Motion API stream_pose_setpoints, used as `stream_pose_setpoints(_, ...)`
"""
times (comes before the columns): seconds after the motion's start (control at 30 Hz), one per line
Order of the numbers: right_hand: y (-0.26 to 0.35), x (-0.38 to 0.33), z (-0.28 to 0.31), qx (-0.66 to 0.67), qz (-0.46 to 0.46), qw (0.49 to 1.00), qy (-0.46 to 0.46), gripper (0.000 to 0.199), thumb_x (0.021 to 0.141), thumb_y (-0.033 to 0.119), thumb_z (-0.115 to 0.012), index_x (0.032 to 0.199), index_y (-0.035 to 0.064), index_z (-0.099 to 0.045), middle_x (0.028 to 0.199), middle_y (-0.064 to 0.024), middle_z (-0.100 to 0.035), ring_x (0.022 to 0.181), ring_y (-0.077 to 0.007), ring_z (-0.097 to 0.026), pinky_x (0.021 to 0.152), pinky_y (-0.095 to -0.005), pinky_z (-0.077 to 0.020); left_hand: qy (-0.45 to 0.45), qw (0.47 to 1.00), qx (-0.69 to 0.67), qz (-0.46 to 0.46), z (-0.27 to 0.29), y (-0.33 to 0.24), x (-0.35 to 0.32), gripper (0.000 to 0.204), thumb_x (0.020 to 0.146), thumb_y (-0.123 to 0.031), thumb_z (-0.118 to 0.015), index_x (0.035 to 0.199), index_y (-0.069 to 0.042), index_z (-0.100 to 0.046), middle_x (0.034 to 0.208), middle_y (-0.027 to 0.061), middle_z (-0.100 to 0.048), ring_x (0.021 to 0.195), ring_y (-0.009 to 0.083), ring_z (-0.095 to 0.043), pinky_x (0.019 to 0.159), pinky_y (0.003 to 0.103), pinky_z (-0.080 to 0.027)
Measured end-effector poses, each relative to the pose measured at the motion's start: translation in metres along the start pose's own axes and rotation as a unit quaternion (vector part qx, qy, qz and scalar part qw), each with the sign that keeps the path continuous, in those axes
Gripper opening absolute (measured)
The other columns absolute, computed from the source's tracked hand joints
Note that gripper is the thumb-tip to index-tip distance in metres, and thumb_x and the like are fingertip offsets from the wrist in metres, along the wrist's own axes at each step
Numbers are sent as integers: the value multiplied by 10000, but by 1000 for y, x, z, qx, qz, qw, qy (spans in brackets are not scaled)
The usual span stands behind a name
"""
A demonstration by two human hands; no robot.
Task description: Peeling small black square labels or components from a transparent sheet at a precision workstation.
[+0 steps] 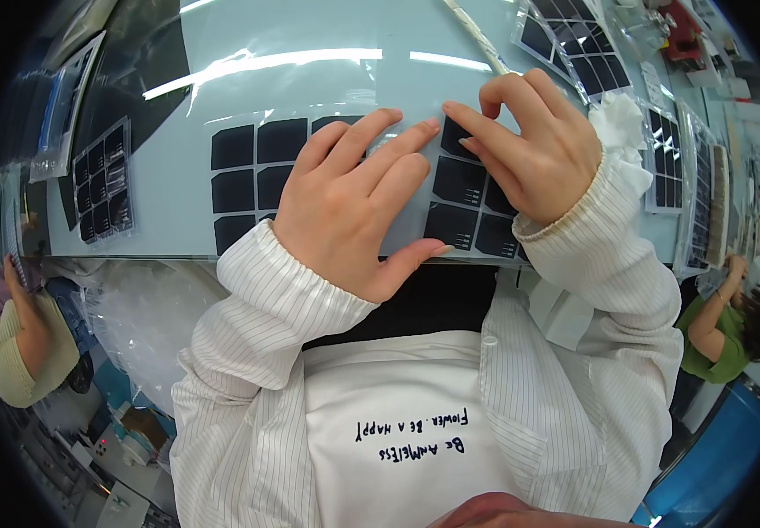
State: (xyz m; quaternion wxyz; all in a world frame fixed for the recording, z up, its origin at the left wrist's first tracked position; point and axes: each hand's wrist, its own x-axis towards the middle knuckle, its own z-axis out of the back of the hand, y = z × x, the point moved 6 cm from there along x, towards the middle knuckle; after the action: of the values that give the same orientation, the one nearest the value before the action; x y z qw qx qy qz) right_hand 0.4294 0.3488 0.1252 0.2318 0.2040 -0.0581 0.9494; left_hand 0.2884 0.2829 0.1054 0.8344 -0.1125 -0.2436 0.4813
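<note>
My left hand [345, 189] lies spread over the glass table, palm down. It partly covers a sheet of dark square pieces with cut corners [233, 145]. Its index fingertip comes close to the other sheet of dark pieces [461, 180], and its thumb reaches that sheet's lower left edge. Above this right-hand sheet is my right hand [543, 145], index finger and thumb apart near its top left corner, other fingers bent. I see nothing held in either hand. A thin whitish stick [477, 33] runs up behind the right hand's bent fingers.
More sheets of dark squares stand at left [105, 180] and upper right [595, 57]. Crumpled white tissue [617, 123] touches my right sleeve. A clear plastic bag [146, 326] hangs below the table's front edge. One person [32, 343] sits at left, another [719, 326] at right.
</note>
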Motion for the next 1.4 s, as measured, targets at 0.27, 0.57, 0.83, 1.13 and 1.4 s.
stream_pose_setpoints(0.27,0,2,-1,-11,4,1000,11,286,712,96,-785,993,68,-735,876,-37,-555,807,-186,-578,645,-297,-520,-2,1000,-5,1,-1,2,0,474,675,-314,-834,961,-53,-561,1367,107,-604,1285,362,-520,1053,452,-356)
stream_pose_setpoints(0.57,-4,4,7,-14,36,998,-41,319,641,100,-797,948,51,-726,847,-48,-586,719,-213,-569,574,-311,-470,-2,1000,-13,7,-1,2,-1,453,660,-301,-833,946,-49,-589,1369,105,-600,1281,353,-516,1051,452,-351)
stream_pose_setpoints(0.83,10,16,0,-94,131,987,-21,231,622,92,-716,838,11,-699,882,-48,-631,908,-188,-619,663,-284,-502,-10,1000,-9,2,-1,3,0,467,685,-337,-808,971,-33,-598,1341,98,-611,1256,344,-523,1048,448,-343)
stream_pose_setpoints(1.13,-3,8,3,74,110,991,-12,280,520,-31,-732,781,-10,-634,819,-86,-597,667,-243,-575,537,-344,-472,-20,1000,-9,-7,2,2,3,517,649,-338,-824,1001,-29,-604,1330,81,-615,1203,330,-532,1046,447,-335)
stream_pose_setpoints(1.4,-17,-25,25,209,-22,978,15,234,500,-41,-663,714,-2,-577,876,-132,-599,712,-253,-578,595,-316,-471,-20,1000,7,-9,3,2,2,528,664,-368,-809,1015,-30,-605,1325,84,-616,1159,325,-547,1047,450,-335)
